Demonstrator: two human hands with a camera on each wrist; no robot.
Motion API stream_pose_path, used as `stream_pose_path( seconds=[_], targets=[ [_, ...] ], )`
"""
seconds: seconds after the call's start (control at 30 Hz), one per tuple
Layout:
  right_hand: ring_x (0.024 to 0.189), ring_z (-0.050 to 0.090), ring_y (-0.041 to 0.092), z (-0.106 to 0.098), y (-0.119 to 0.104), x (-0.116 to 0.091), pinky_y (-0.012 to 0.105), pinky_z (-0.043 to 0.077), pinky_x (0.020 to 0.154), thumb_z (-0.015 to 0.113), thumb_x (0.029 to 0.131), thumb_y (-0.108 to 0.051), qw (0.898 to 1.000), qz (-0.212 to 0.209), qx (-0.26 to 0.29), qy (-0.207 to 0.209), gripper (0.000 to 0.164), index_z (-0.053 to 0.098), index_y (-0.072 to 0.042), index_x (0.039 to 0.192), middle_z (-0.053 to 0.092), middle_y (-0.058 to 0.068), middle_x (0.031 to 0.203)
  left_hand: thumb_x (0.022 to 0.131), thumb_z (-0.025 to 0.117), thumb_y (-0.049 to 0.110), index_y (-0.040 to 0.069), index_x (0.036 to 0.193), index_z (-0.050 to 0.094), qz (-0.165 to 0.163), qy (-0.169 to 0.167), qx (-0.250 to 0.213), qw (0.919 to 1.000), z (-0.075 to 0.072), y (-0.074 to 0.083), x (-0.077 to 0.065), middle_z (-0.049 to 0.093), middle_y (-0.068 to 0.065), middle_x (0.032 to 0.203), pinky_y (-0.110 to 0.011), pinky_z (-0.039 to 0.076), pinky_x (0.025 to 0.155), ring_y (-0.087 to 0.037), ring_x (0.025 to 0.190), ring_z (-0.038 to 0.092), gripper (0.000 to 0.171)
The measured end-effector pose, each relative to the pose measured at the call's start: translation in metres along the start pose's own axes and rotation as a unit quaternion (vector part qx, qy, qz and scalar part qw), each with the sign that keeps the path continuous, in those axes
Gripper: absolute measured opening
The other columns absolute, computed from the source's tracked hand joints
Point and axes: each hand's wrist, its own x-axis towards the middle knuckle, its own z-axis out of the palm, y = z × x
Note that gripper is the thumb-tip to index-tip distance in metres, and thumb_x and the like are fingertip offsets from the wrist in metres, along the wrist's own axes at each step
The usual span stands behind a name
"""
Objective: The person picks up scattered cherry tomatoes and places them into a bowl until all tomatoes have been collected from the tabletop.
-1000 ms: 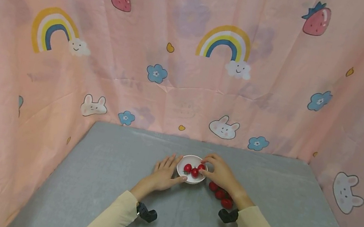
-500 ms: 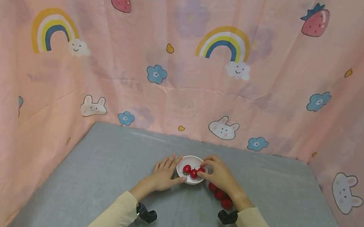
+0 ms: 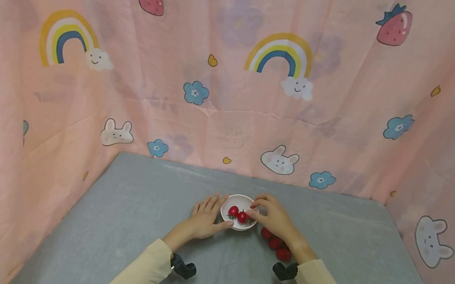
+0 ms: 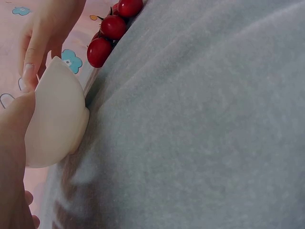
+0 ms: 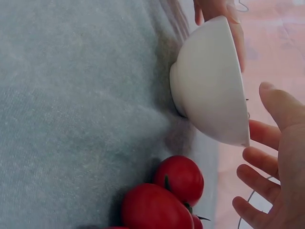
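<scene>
A small white bowl [image 3: 240, 201] stands upright on the grey table, with cherry tomatoes [image 3: 233, 211] in it. The left hand [image 3: 204, 221] rests against the bowl's left side, fingers stretched out and thumb at the near rim. Over the right rim reaches the right hand [image 3: 277, 218], partly hiding the tomatoes there. In the right wrist view, this hand's thumb and fingers are apart beside the white bowl [image 5: 209, 81], and no tomato shows between them. Just right of the bowl, partly under the right wrist, lies a row of red tomatoes [image 3: 275, 243] with green stems.
The grey cloth-covered table [image 3: 145, 198] extends around the bowl. A pink patterned curtain [image 3: 167, 71] hangs behind it and along both sides. Each wrist carries a black device [image 3: 184, 268].
The right thumb and fingers have shifted slightly over the bowl's right side; the tomato there is now more hidden. The tomatoes inside moved a little. The left hand stays put.
</scene>
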Motion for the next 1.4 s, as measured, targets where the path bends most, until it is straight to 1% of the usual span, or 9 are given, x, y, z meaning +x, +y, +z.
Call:
stream_pose_path(
  seconds=[0.13, 0.33, 0.43, 0.67, 0.83, 0.9, 1.0, 1.23, 1.4],
  targets=[
    [0.121, 0.057, 0.034, -0.004, -0.002, -0.001, 0.056, 0.045, 0.105, 0.071, 0.092, -0.031, 1.000, -0.009, -0.008, 0.012, 0.024, 0.074, -0.011, 0.105, 0.062, 0.013, 0.126, 0.093, 0.044, 0.071, 0.027, 0.161, 0.008, -0.003, -0.002, 0.003, 1.0000, 0.000, 0.000, 0.000, 0.013, -0.012, 0.168, -0.064, 0.011, 0.119, -0.040, 0.153, 0.014, 0.088],
    [0.124, 0.057, 0.035, -0.010, -0.002, -0.003, 0.057, 0.045, 0.105, 0.069, 0.093, -0.030, 1.000, 0.007, -0.017, 0.012, 0.024, 0.073, -0.012, 0.108, 0.061, 0.013, 0.130, 0.094, 0.045, 0.069, 0.025, 0.161, 0.011, -0.002, 0.000, 0.000, 1.0000, -0.005, 0.005, -0.003, 0.015, -0.013, 0.167, -0.065, 0.013, 0.118, -0.041, 0.153, 0.015, 0.087],
    [0.125, 0.056, 0.035, -0.012, 0.001, -0.005, 0.057, 0.044, 0.106, 0.069, 0.093, -0.029, 1.000, 0.009, -0.021, 0.014, 0.024, 0.073, -0.012, 0.110, 0.060, 0.013, 0.131, 0.094, 0.045, 0.069, 0.025, 0.161, 0.011, -0.005, -0.001, -0.002, 1.0000, -0.006, 0.006, -0.004, 0.014, -0.013, 0.167, -0.064, 0.014, 0.118, -0.041, 0.153, 0.015, 0.087],
    [0.122, 0.057, 0.034, -0.017, 0.009, -0.014, 0.056, 0.045, 0.105, 0.070, 0.092, -0.025, 1.000, 0.004, -0.008, 0.029, 0.023, 0.072, -0.011, 0.110, 0.061, 0.013, 0.128, 0.094, 0.046, 0.068, 0.026, 0.160, 0.011, -0.005, 0.002, -0.003, 1.0000, -0.006, 0.007, -0.005, 0.015, -0.013, 0.167, -0.064, 0.014, 0.118, -0.041, 0.153, 0.015, 0.087],
    [0.121, 0.055, 0.033, -0.018, 0.016, -0.023, 0.056, 0.044, 0.106, 0.071, 0.091, -0.024, 1.000, 0.015, -0.005, 0.015, 0.020, 0.072, -0.012, 0.107, 0.061, 0.013, 0.126, 0.094, 0.046, 0.068, 0.027, 0.160, 0.010, -0.003, -0.001, -0.006, 1.0000, -0.006, 0.006, -0.005, 0.014, -0.013, 0.167, -0.065, 0.013, 0.118, -0.041, 0.153, 0.014, 0.086],
    [0.121, 0.054, 0.034, -0.018, 0.018, -0.027, 0.058, 0.043, 0.106, 0.073, 0.090, -0.023, 1.000, 0.011, -0.009, 0.009, 0.020, 0.072, -0.013, 0.107, 0.061, 0.013, 0.126, 0.094, 0.047, 0.067, 0.027, 0.160, 0.010, -0.005, -0.003, -0.009, 0.9999, -0.005, 0.005, -0.004, 0.013, -0.012, 0.168, -0.064, 0.012, 0.118, -0.040, 0.154, 0.013, 0.086],
    [0.122, 0.054, 0.035, -0.017, 0.022, -0.031, 0.059, 0.042, 0.106, 0.074, 0.088, -0.024, 1.000, 0.003, -0.017, -0.002, 0.021, 0.072, -0.014, 0.107, 0.061, 0.013, 0.126, 0.094, 0.046, 0.067, 0.027, 0.160, 0.010, -0.005, -0.004, -0.010, 0.9999, -0.005, 0.005, -0.003, 0.012, -0.012, 0.168, -0.064, 0.012, 0.119, -0.040, 0.154, 0.012, 0.086],
    [0.121, 0.055, 0.034, -0.014, 0.026, -0.036, 0.058, 0.044, 0.105, 0.077, 0.086, -0.030, 0.999, 0.001, -0.038, -0.025, 0.026, 0.073, -0.015, 0.107, 0.061, 0.012, 0.126, 0.093, 0.044, 0.071, 0.025, 0.161, 0.010, -0.001, -0.002, -0.008, 1.0000, -0.004, 0.004, -0.002, 0.012, -0.013, 0.168, -0.065, 0.010, 0.118, -0.041, 0.153, 0.012, 0.089],
    [0.120, 0.053, 0.035, -0.013, 0.027, -0.039, 0.060, 0.042, 0.105, 0.078, 0.085, -0.030, 0.999, 0.002, -0.035, -0.036, 0.027, 0.073, -0.014, 0.106, 0.061, 0.012, 0.125, 0.093, 0.044, 0.070, 0.025, 0.161, 0.009, -0.002, -0.005, -0.005, 1.0000, -0.004, 0.004, -0.003, 0.012, -0.012, 0.168, -0.065, 0.011, 0.119, -0.040, 0.154, 0.013, 0.088]
  ],
)
